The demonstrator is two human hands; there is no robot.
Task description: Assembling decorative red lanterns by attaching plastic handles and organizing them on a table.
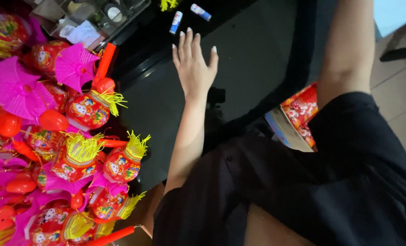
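My left hand (193,68) is stretched out over a black glossy tabletop (253,64), back up, fingers apart and holding nothing. Just beyond its fingertips lie two small white tubes with blue and red marks, one (176,22) straight ahead and the other (200,12) further right. My right forearm (348,45) runs up the right side and leaves the top of the picture, so my right hand is hidden. I wear a black shirt (330,182).
A heap of red toy lanterns with yellow tassels (91,107) and pink paper fans (73,64) fills the left side. Clear plastic boxes (89,18) stand at the back left. A red printed packet (301,111) sits under the table edge. Tiled floor (398,91) shows at right.
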